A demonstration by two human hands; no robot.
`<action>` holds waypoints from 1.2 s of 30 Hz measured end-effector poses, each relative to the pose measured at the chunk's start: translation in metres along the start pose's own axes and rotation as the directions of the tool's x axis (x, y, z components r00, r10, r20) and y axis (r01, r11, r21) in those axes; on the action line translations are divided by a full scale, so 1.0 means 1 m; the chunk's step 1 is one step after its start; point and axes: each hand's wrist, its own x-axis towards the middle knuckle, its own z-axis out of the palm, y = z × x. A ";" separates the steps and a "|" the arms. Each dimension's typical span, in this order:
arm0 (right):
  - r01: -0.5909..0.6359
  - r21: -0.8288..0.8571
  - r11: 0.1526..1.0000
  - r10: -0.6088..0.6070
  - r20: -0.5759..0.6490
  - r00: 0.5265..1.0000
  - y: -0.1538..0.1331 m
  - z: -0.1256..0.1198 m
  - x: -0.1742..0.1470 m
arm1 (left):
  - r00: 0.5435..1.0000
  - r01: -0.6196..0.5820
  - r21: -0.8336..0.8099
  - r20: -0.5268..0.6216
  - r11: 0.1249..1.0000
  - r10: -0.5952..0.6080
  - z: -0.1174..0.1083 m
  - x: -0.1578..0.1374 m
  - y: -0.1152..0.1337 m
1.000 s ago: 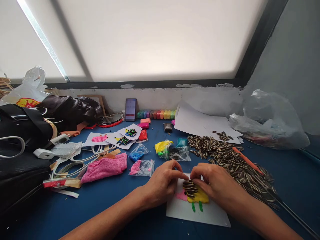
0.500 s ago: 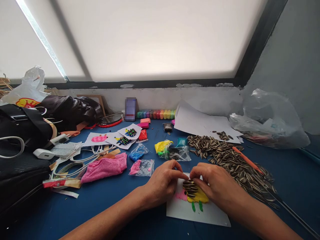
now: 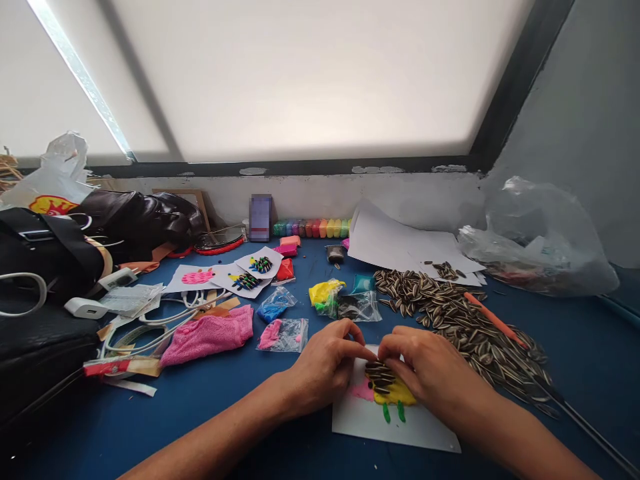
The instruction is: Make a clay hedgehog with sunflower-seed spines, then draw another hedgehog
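A white sheet of paper [image 3: 400, 435] lies before me with a clay figure on it: a yellow body [image 3: 403, 395], a pink part [image 3: 362, 391] at its left and two green legs [image 3: 387, 413]. Striped sunflower seeds [image 3: 381, 381] stand in rows on the yellow clay. My left hand [image 3: 330, 360] is bent over the sheet's left side, fingers curled, its index fingertip at the top of the seeds. From the right, my right hand [image 3: 425, 367] pinches at the same spot, where a sunflower seed seems to sit, largely covered by the fingertips.
A heap of sunflower seeds [image 3: 470, 327] with an orange stick [image 3: 495, 320] spreads at right. Clay packets, including yellow clay [image 3: 325, 293], lie ahead. A pink cloth [image 3: 210, 335], cables and bags crowd the left. A clear plastic bag [image 3: 545, 247] stands at back right.
Almost nothing differs. Both hands stay at the top of the seed rows, and the whole view has shifted very slightly.
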 end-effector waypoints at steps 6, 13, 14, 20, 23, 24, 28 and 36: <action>0.045 -0.034 0.998 -0.045 -0.004 0.999 0.000 0.003 0.001 | 1.000 -0.003 0.005 0.004 1.000 0.003 0.001 0.000 -0.001; 0.034 -0.068 0.997 -0.032 0.028 0.999 -0.005 0.002 0.003 | 1.000 -0.001 -0.001 -0.007 1.000 0.001 0.001 0.000 -0.001; 0.036 -0.067 0.997 -0.035 0.026 0.999 -0.005 0.002 0.004 | 1.000 -0.002 -0.004 -0.009 1.000 0.002 0.001 0.000 -0.002; 0.040 -0.064 0.997 -0.039 0.026 0.999 -0.003 0.002 0.003 | 1.000 -0.001 -0.015 -0.010 1.000 0.001 0.002 0.000 -0.002; 0.031 -0.074 0.997 -0.028 0.038 0.999 -0.003 0.000 0.001 | 1.000 -0.010 -0.019 -0.020 1.000 0.010 0.002 0.000 -0.001; 0.026 -0.073 0.997 -0.023 0.045 0.999 -0.003 -0.001 0.000 | 1.000 -0.012 -0.019 -0.021 1.000 0.011 0.001 0.000 -0.001; -0.005 -0.073 0.997 0.010 0.065 0.998 -0.004 -0.006 -0.001 | 1.000 -0.002 -0.015 -0.012 1.000 0.002 0.000 0.000 0.000; -0.040 -0.120 0.992 0.043 0.029 0.999 0.002 -0.013 0.000 | 1.000 0.019 -0.010 0.012 1.000 -0.019 0.000 -0.001 0.001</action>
